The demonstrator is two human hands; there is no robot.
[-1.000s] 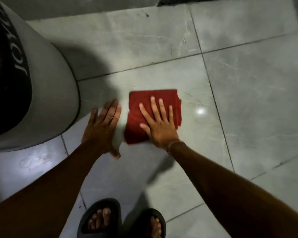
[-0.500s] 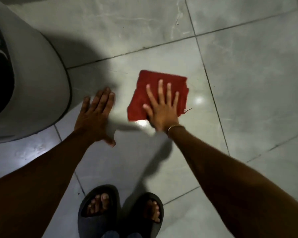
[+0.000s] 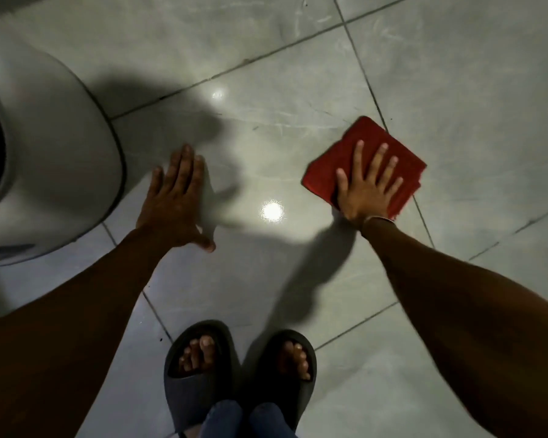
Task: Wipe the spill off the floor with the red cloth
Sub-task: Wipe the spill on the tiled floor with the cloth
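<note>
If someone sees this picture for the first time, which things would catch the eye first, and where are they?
First the red cloth, folded, at the right on the grey tile floor, with the right hand pressed flat on it. Next the left hand, spread on bare tile left of centre, beside a large grey rounded object. Between the hands, a bright light reflection shines.

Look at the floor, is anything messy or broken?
Nothing broken. The floor is shiny, with faint streaks near the cloth, but no clear puddle shows. The right hand presses flat on the folded cloth; the left hand rests flat on bare tile.
</note>
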